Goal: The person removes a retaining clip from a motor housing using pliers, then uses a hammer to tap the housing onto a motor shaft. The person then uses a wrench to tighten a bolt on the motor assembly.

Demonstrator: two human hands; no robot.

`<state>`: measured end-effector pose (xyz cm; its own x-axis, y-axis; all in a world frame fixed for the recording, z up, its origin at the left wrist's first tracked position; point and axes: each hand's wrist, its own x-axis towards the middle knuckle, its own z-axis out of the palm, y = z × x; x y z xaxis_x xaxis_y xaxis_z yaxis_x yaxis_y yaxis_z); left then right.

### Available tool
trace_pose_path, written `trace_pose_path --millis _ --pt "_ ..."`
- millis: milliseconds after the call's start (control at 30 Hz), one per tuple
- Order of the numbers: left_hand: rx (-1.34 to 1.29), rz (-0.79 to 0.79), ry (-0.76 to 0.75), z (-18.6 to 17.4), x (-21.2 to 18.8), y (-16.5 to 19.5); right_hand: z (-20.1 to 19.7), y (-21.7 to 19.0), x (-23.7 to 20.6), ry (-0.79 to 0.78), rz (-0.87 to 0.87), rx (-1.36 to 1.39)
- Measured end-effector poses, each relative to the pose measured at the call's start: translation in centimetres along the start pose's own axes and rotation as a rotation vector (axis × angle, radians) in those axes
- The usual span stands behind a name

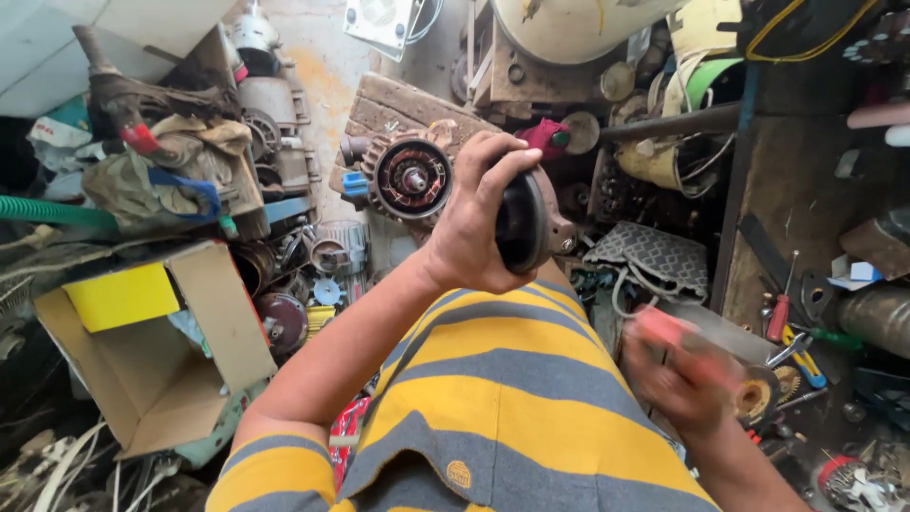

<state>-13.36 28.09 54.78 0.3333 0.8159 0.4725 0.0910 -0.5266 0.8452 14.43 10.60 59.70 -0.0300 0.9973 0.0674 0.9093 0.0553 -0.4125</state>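
My left hand (471,220) is raised in front of me and grips a round dark motor end cover (531,221) by its rim, with the fingers curled over its top edge. Just behind it an electric motor (409,177) with copper windings and a central shaft rests on a worn wooden block (393,104). My right hand (675,372) is low at the right, blurred by motion, and is closed around a red-handled tool (664,332) whose tip I cannot make out. My yellow and grey striped shirt fills the bottom centre.
An open cardboard box (152,365) with a yellow flap lies at the left among rags and motor parts (284,318). A dark workbench (806,199) at the right holds a red screwdriver (779,313), pliers and small parts. A large cream cylinder (569,28) stands at the top.
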Motion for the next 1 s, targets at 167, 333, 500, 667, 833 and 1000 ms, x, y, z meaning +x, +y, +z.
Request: trace_pose_path --millis 167,333,500,667,833,1000 --pt "-0.003 -0.018 0.016 -0.2 -0.1 0.4 -0.8 -1.3 0.4 0.077 -0.082 0.261" --pt "-0.013 0.012 0.023 -0.1 -0.2 0.8 -0.9 -1.3 1.2 -0.077 -0.062 -0.104" --pt "0.026 -0.024 0.021 -0.3 -0.6 1.2 -1.0 -0.7 0.9 0.142 0.033 0.396" --pt "-0.001 -0.016 0.02 -0.2 -0.6 1.3 -1.0 -1.5 2.3 -0.069 -0.106 0.028" --pt "-0.048 -0.21 0.044 0.1 -1.4 1.6 -3.4 -2.8 2.9 -0.061 0.016 0.693" --pt "-0.108 -0.225 0.053 1.1 -1.9 2.1 -4.3 -2.6 2.5 -0.318 0.168 1.391"
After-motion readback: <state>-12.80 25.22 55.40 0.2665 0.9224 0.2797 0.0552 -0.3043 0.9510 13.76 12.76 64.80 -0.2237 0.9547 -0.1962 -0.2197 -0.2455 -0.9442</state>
